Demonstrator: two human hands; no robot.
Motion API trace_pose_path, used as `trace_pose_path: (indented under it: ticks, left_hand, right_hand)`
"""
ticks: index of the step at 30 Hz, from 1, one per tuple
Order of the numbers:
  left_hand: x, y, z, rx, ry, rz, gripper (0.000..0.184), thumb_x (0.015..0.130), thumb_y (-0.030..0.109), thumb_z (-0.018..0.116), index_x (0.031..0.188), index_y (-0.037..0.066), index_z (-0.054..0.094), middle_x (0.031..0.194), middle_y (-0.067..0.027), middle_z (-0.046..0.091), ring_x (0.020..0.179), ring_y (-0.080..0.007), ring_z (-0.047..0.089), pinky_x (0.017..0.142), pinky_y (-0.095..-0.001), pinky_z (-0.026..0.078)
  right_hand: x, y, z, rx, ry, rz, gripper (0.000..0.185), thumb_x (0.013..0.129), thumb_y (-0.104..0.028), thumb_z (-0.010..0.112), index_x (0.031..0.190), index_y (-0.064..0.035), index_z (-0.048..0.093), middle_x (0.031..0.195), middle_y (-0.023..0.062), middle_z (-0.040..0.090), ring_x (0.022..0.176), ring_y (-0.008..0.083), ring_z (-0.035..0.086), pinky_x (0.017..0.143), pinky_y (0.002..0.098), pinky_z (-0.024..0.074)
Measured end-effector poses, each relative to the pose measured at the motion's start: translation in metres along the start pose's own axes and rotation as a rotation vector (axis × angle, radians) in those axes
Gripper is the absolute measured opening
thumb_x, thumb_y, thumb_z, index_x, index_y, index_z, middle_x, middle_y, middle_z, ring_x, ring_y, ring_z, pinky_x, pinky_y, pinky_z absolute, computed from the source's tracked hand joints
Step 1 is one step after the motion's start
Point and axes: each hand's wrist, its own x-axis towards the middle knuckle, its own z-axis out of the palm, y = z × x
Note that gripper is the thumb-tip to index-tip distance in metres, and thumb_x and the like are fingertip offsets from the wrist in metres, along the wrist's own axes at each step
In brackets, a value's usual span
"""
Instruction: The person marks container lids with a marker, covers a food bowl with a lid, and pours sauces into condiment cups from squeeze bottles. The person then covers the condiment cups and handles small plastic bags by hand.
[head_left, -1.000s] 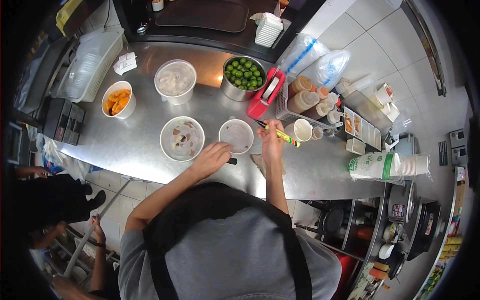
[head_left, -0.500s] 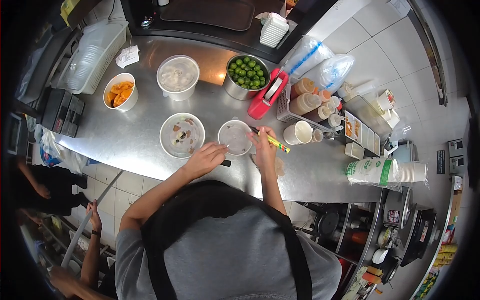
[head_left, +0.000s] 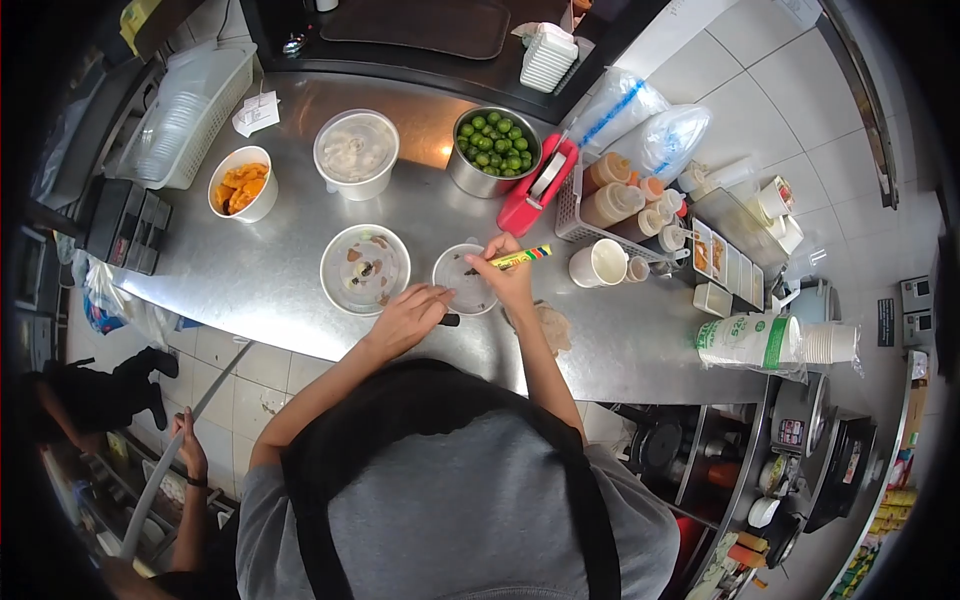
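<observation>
Right hand [head_left: 508, 280] grips partly hidden marker [head_left: 524, 257]; left hand [head_left: 410, 316] by black cap [head_left: 450, 320], hold unclear.

No text can be read with certainty. The green print on the cup bag [head_left: 742, 341] and the letters on the marker [head_left: 522, 257] are unclear. On the slip [head_left: 256, 113] and the wall sign [head_left: 886, 322], print is too small.

A stainless steel counter [head_left: 630, 345] spans the room. Along the counter's far edge runs a black ledge [head_left: 390, 66]; to its right rises a pale tiled wall [head_left: 755, 115] with darker joints. Off its near left side lies a light tiled floor [head_left: 255, 375], and by its near right end sit dark shelves [head_left: 700, 480]. Warm light glows on its back part, white glare along its near left edge
</observation>
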Motion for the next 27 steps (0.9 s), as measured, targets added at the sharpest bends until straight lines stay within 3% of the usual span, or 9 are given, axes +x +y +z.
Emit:
trace_pose_path:
  ticks: [7,10,27]
  left_hand:
    - [0.001,0.004,0.002,0.0,0.084,-0.034,0.036,0.075,0.005,0.057,0.111,0.003,0.057,0.102,-0.0097,0.058,0.096,-0.0249,0.057,0.085,-0.0347,0.047]
    - [0.002,0.006,-0.001,-0.014,0.088,-0.039,0.034,0.077,0.008,0.056,0.109,-0.002,0.055,0.101,-0.0114,0.058,0.098,-0.0232,0.055,0.086,-0.0346,0.045]
    - [0.002,0.007,-0.004,-0.006,0.093,-0.054,0.031,0.077,0.007,0.055,0.106,-0.001,0.057,0.099,-0.0103,0.059,0.097,-0.0218,0.055,0.085,-0.0326,0.044]
  right_hand:
    - [0.0,0.02,-0.004,-0.154,-0.053,-0.027,0.03,0.075,-0.001,0.068,0.067,-0.009,0.04,0.061,-0.0062,0.041,0.055,0.002,0.034,0.047,0.0196,0.027]
    - [0.0,0.021,-0.003,-0.211,-0.062,-0.016,0.028,0.074,-0.002,0.067,0.065,-0.008,0.041,0.059,-0.0059,0.04,0.054,0.0025,0.035,0.046,0.0207,0.0277]
    - [0.002,0.018,-0.001,-0.346,0.011,-0.098,0.024,0.071,0.0,0.064,0.061,-0.0058,0.042,0.055,-0.0037,0.039,0.051,0.0045,0.036,0.045,0.0229,0.0278]
